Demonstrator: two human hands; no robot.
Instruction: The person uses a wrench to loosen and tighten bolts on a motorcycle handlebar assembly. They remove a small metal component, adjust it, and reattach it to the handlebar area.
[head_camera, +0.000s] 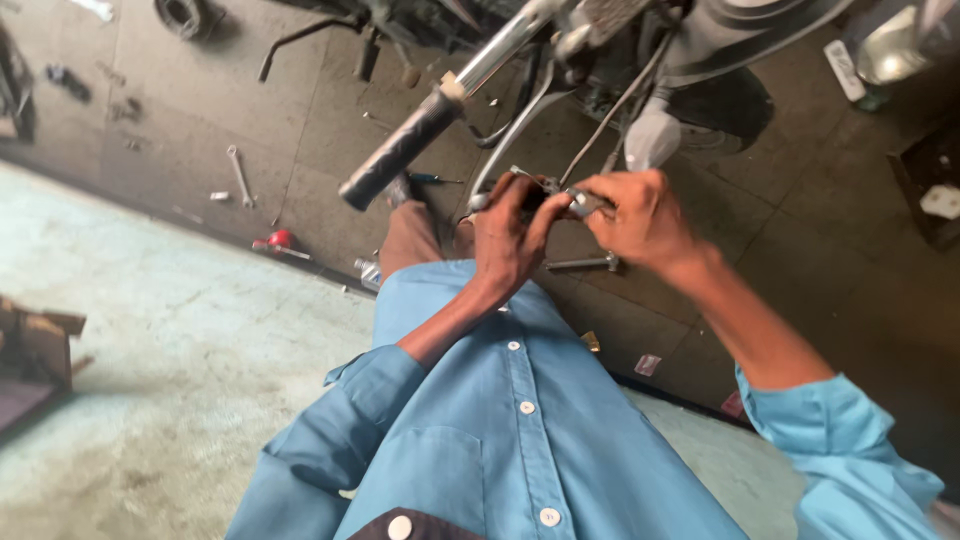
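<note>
1. Far left, a cardboard box (40, 345) sits at the edge of the pale concrete floor (170, 390).
2. On the darker floor beyond, a spanner (239, 174) lies flat, with a small red object (279, 240) near it, closer to the person.
3. A motorcycle handlebar (495, 55) slants from upper right down to lower left. It ends in a black rubber grip (395, 152), and a chrome lever (510, 140) curves below the bar.
4. The left hand (508, 243) is raised below the lever. Its fingers are curled shut around a small dark metal part (535, 190), which sits between the two hands, just under the handlebar.
5. The right hand (640, 218) meets the same part from the other side. Thumb and fingertips are pinched closed on a silvery piece at its end; motion blur hides the exact contact.
6. A grey cable (610, 110) runs from the upper motorcycle body down toward the hands.
7. A long bolt (583, 264) lies on the floor directly beneath the right hand.
8. Both forearms emerge from rolled blue shirt sleeves (840, 420).
9. Far right, a dark box (925, 190) stands on the floor.
</note>
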